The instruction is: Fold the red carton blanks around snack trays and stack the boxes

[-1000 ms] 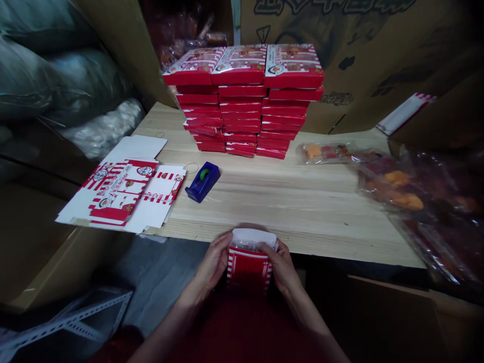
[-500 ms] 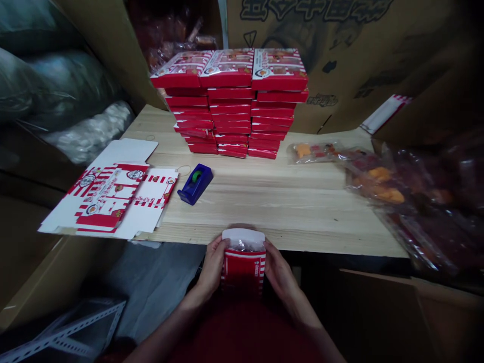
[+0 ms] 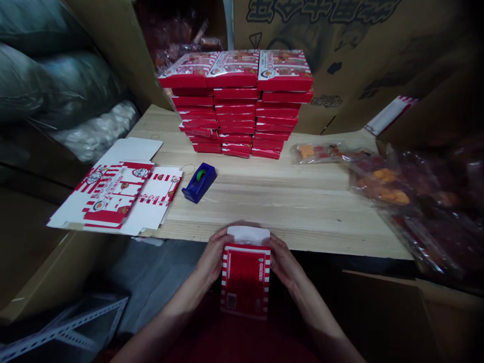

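Large cardboard cartons [image 3: 340,50] are standing around a pale wooden tabletop [image 3: 287,201], and grey sacks [image 3: 49,85] are bulging in from the left. Three columns of flat red-and-white boxes [image 3: 236,106] are rising from the far part of the tabletop, with the boxes lying in layers and their printed tops facing up. Clear plastic bags of orange and red food [image 3: 393,186] are heaped over the right end of the tabletop, and a smaller bag [image 3: 315,153] is lying just beyond them, nearer the stacks. On the left, an unfolded box blank [image 3: 113,196] is lying flat and hanging partly over the tabletop's edge. A blue tape dispenser [image 3: 198,182] is sitting just beside it, between the blank and the stacks.

At the centre, a red-and-white striped box [image 3: 245,280] is being held upright just past the tabletop's near edge, above the person's red top [image 3: 242,338], with a white flap [image 3: 248,233] standing up from its far end. The left hand [image 3: 212,254] is gripping the box's left side, and the right hand [image 3: 285,263] is gripping its right side.
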A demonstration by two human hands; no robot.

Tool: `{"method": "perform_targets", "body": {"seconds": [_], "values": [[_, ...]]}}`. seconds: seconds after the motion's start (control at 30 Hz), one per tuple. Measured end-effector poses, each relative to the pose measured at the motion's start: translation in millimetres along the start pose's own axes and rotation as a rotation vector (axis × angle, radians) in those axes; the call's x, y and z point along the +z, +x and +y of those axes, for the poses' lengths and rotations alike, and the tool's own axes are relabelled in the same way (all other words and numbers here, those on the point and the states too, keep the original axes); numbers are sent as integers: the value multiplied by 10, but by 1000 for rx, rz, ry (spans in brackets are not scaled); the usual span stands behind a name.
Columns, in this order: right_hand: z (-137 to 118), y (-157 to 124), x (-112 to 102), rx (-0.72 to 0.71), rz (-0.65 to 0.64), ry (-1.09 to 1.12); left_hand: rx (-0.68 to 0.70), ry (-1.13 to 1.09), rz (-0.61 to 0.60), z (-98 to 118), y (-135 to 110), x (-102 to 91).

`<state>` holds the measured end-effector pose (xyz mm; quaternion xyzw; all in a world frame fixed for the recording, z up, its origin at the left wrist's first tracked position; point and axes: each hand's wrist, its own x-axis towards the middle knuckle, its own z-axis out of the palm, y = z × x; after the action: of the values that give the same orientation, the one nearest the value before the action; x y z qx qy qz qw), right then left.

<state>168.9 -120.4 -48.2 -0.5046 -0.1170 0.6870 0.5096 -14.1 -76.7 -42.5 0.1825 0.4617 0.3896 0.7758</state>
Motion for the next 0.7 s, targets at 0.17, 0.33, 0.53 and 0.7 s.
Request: {"method": "perform_targets", "body": {"seconds": [0.17,0.33,0.53,0.7], "values": [[-27,23,7,-47,-8,-8,2,8,-143,45,38,-217],[-64,42,-2,-80,-65,-47,17,77,-243,81,27,-288],[-40,69,-244,-70,-198,-165,111,271,-228,75,40,-343],[-88,57,-388,-218,-419,-337,160,422,-416,176,12,-466]]}}
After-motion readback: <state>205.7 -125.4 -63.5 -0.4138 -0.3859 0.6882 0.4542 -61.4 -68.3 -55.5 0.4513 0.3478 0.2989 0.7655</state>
